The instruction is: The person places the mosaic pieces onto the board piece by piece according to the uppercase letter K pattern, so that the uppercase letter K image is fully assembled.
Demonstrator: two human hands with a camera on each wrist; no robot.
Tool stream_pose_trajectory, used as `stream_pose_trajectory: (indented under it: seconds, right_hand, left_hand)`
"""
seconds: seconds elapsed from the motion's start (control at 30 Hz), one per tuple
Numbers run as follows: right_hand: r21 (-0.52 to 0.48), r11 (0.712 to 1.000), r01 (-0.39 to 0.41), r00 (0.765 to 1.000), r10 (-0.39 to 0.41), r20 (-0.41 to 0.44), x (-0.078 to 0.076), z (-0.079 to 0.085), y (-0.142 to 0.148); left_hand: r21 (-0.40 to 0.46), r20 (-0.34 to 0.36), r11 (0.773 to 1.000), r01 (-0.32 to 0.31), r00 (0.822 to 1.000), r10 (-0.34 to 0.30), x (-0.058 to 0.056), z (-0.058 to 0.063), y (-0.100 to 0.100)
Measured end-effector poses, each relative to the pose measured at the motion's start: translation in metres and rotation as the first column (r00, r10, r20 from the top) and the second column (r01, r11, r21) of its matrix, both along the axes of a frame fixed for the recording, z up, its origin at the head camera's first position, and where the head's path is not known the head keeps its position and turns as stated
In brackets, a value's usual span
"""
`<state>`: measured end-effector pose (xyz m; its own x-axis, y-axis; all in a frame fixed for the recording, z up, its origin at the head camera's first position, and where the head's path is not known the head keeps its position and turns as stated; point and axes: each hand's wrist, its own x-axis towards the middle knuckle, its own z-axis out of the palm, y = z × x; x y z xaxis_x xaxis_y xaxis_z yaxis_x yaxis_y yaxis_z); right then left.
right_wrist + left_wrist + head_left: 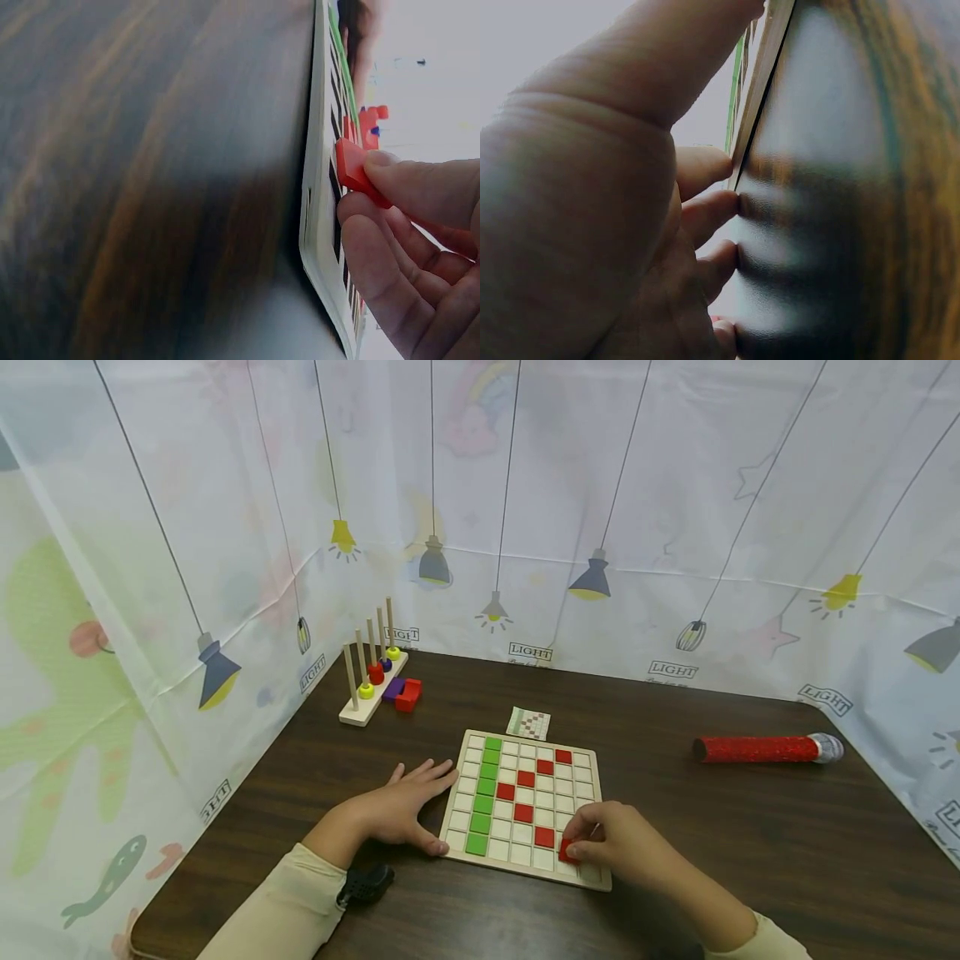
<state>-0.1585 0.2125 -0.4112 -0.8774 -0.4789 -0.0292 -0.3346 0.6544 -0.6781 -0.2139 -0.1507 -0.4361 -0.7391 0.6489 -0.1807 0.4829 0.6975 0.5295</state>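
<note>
A square wooden grid board point(527, 862) lies on the dark table, with a column of green tiles point(482, 803) and several red tiles point(522, 813) set in slanting lines. My right hand point(611, 843) pinches a red tile point(358, 171) between thumb and fingers at the board's near right corner. In the right wrist view that tile stands tilted at the grid. With fingers spread, my left hand point(401, 806) rests at the board's left edge, thumb and a fingertip touching the frame. The left wrist view shows its fingertips on the tabletop.
Behind the board lies a small pattern card point(528, 724). A wooden peg stand point(373, 689) with coloured beads is at the back left, beside a red block point(408, 695) and a purple block point(393, 690). A red glittery microphone point(765, 749) lies at the right. Printed curtains surround the table.
</note>
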Motion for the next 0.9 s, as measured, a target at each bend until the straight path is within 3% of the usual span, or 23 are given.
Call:
stream_pose_trajectory:
  seconds: [0.27, 0.9]
  right_hand:
    - [-0.011, 1.0, -0.019, 0.999, 0.02, 0.04, 0.005, 0.0, -0.004]
    - [0.061, 0.998, -0.013, 1.0, 0.014, -0.023, 0.013, -0.003, -0.006]
  left_hand:
    - [-0.002, -0.006, 1.0, 0.0, 1.0, 0.0, -0.001, 0.0, 0.001]
    - [-0.004, -0.011, 1.0, 0.003, 1.0, -0.003, -0.001, -0.002, 0.002]
